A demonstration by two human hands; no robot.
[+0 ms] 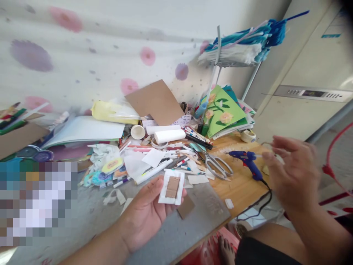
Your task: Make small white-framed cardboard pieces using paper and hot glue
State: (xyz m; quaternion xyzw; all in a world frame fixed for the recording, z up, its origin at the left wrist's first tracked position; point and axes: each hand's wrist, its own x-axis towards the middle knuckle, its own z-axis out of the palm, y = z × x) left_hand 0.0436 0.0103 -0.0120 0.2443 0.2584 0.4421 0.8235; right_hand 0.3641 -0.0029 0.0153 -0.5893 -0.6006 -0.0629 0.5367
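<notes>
My left hand (pixel 150 209) is closed on a small cardboard piece with white paper folded round its edges (pixel 172 187), holding it above the grey board. The brown cardboard shows in the middle of its white border. My right hand (pixel 293 173) is raised at the right, slightly blurred, thumb and fingers apart, and I make out nothing gripped in it. Closest to it is a blue glue gun (pixel 248 162), which lies on the wooden table with a pale glue stick at its back end. Whether the thumb touches that stick I cannot tell.
Scissors (pixel 217 163) lie left of the glue gun. Markers, paper scraps and white rolls (pixel 169 136) crowd the middle of the table. A large cardboard sheet (pixel 157 101) leans at the back. The black cord (pixel 264 202) hangs over the wooden table's (pixel 234 191) right edge.
</notes>
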